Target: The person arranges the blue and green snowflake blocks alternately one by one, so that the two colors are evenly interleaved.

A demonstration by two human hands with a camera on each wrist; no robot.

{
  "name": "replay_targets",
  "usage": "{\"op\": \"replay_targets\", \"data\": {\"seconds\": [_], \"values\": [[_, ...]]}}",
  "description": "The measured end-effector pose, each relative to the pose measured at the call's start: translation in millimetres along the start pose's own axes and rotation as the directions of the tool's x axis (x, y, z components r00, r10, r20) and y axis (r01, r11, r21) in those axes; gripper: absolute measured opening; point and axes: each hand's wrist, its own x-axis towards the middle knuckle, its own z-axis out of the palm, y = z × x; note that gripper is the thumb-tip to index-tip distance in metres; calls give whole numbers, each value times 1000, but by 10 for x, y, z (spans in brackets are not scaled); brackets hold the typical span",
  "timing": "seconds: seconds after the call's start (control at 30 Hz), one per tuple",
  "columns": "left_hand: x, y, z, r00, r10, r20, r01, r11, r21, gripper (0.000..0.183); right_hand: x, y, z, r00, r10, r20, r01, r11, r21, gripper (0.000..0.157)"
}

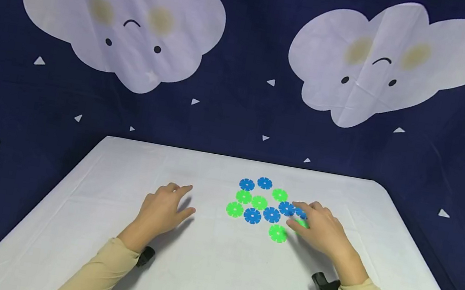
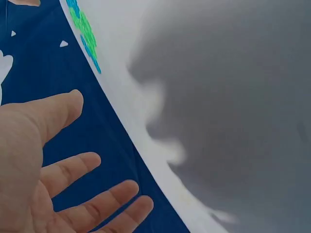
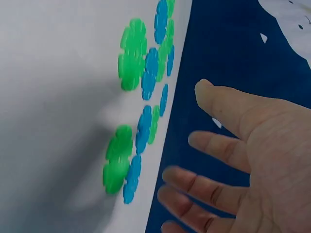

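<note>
Several flat notched plastic discs, blue and green, lie in a loose group on the white table (image 1: 203, 272). My right hand (image 1: 323, 229) hovers over the group's right end with its fingers spread and nothing held. It partly hides a green disc (image 1: 301, 223) and a blue disc (image 1: 300, 213) in the head view. Just left of its fingertips is another blue disc (image 1: 286, 208), and a green disc (image 1: 278, 233) lies nearest the front. My left hand (image 1: 163, 209) is above the table left of the group, fingers apart, holding nothing; its palm (image 2: 19, 170) shows in the left wrist view.
A dark blue cloth (image 1: 235, 125) with white clouds and triangles hangs behind the table and shows along both sides. Black wrist straps with cameras (image 1: 324, 284) sit at both sleeve cuffs. Both hands cast shadows on the tabletop.
</note>
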Motion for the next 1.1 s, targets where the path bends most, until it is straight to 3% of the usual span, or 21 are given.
{"op": "replay_targets", "data": {"seconds": [0.3, 0.63, 0.83, 1.1], "values": [[166, 250, 112, 991, 137, -1, -136, 982, -129, 45, 95, -93, 90, 994, -67, 83, 62, 996, 64, 45], [406, 589, 260, 962, 272, 29, -262, 947, -189, 37, 129, 88, 133, 995, -18, 96, 13, 999, 53, 42], [529, 773, 374, 942, 327, 77, -304, 927, -218, 35, 115, 138, 138, 994, -12, 112, 2, 996, 86, 39], [635, 899, 498, 935, 333, 122, -301, 927, -222, 34, 61, 52, 182, 990, -31, 141, 16, 994, 106, 38]]}}
